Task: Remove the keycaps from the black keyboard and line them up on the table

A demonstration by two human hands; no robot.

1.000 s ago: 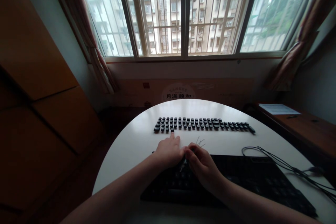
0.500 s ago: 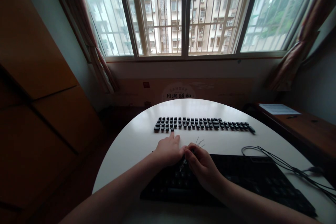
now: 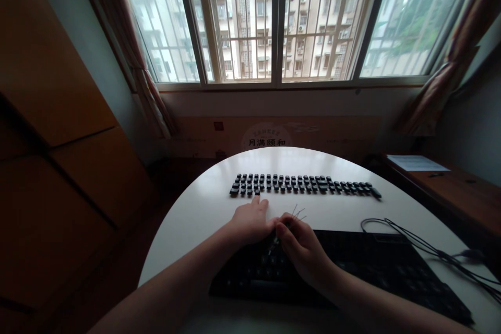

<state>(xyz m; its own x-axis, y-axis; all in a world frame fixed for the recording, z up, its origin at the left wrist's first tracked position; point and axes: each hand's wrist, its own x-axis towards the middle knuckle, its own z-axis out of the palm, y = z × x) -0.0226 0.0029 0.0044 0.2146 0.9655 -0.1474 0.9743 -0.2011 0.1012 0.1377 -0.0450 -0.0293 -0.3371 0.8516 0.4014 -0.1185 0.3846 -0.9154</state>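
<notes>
A round, glossy white table (image 3: 188, 229) fills the middle of the view; take the centre of the keyboard as the clock's centre, with twelve towards the window.

The long, black plastic keyboard (image 3: 352, 255) lies on the near part of the table. Dark keys are visible on it from seven to nine o'clock and around three; its upper edge is too dark to tell which keys are off.

Small black plastic keycaps (image 3: 323, 186) stand off the board in neat rows, from about half past ten to half past twelve. Judging by this, a good share is already out and sorted, while the near-side and right-hand keys look left to do. The nearest row stops short at its left end and seems unfinished.

A thin black cable (image 3: 444, 255) is looped between two and three o'clock.

The left hand (image 3: 250, 222), at ten o'clock, is spread, index finger reaching to a single black keycap (image 3: 257, 193) at that row's end, thumb against the other hand. The right hand (image 3: 303, 248), just below it over the board, pinches a thin metal wire tool (image 3: 298, 213); whether a keycap sits in its grip cannot be told.
</notes>
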